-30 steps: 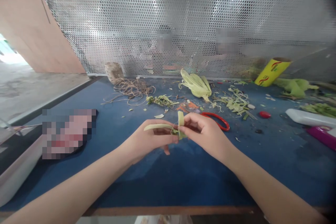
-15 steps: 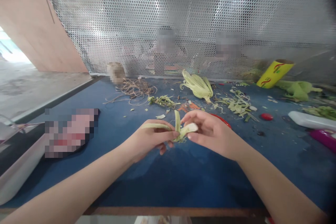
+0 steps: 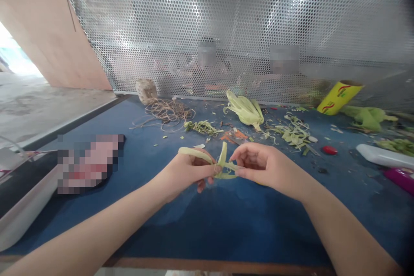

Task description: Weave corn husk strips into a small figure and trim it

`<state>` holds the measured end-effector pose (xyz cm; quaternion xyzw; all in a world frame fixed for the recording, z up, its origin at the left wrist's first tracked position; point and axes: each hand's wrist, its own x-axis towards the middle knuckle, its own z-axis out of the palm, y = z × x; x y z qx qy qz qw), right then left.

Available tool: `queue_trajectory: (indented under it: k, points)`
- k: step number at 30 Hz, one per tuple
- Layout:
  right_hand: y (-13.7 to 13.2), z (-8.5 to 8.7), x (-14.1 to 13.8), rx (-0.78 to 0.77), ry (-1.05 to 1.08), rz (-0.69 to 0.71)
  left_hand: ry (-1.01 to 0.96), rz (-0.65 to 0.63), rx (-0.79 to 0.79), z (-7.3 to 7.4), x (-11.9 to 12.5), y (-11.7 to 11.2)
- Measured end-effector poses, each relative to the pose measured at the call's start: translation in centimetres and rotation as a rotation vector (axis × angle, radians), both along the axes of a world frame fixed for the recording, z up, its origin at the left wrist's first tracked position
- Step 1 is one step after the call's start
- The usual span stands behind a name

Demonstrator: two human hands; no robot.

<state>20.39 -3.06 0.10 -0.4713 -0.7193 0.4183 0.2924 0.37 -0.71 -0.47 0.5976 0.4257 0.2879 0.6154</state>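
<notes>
My left hand (image 3: 183, 174) is closed in a pinch on folded pale green corn husk strips (image 3: 223, 155) above the middle of the blue table (image 3: 207, 220). One strip curls back over that hand and another stands upright. My right hand (image 3: 268, 166) is just to the right, thumb and fingers pinched on the end of a strip that reaches across from the left hand. Just where the strips cross is partly hidden by the left fingers. Beyond the hands lies a husk bunch (image 3: 246, 113) with its stem towards me.
A tangle of brown twine (image 3: 168, 112) lies at the back left beside a roll (image 3: 146, 90). Shredded green scraps (image 3: 293, 136) are scattered at the back right. A yellow tube (image 3: 339, 97) leans by the perforated metal screen (image 3: 226, 17). A white-and-purple object (image 3: 384, 155) is at the far right.
The right hand has shifted slightly right and its strip has turned, its broad pale end no longer showing. The left hand keeps its hold. The whole view has moved slightly.
</notes>
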Motion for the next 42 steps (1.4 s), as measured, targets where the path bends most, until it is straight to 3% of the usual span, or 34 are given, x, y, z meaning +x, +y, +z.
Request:
queue_trajectory:
  k: [3, 7, 10, 12, 15, 23, 29, 33, 39, 42]
  points:
    - [-0.2, 0.0, 0.3, 0.101, -0.176, -0.011, -0.028, 0.005, -0.042, 0.0, 0.0, 0.0]
    - [-0.3, 0.1, 0.1, 0.467, -0.314, -0.064, -0.031, 0.017, -0.113, 0.0, 0.1, 0.0]
    - [-0.4, 0.0, -0.6, 0.701, -0.254, 0.041, -0.036, 0.011, -0.150, -0.1, 0.2, 0.0]
    - [-0.5, -0.4, -1.1, 0.762, -0.222, 0.139, -0.024, -0.011, -0.146, -0.1, 0.2, -0.1]
    - [-0.5, -1.0, -1.9, 0.759, -0.207, 0.178, 0.026, -0.046, -0.089, -0.3, 0.4, -0.1]
    - [-0.5, -2.0, -2.6, 0.657, -0.136, 0.057, 0.090, -0.088, -0.018, -0.4, 0.4, -0.2]
    - [0.0, -2.2, -2.7, 0.689, -0.040, 0.030, 0.056, -0.173, 0.031, -0.4, 0.1, -0.2]
    - [0.1, -1.9, -2.3, 0.623, -0.063, 0.014, 0.016, -0.175, -0.018, -0.1, 0.2, -0.3]
    - [-0.3, -0.7, -1.4, 0.516, -0.093, 0.150, 0.010, -0.218, -0.035, 0.5, 0.2, -0.6]
    - [-0.3, -0.6, -1.5, 0.510, -0.092, 0.051, 0.059, -0.241, -0.030, 0.5, 0.2, -0.7]
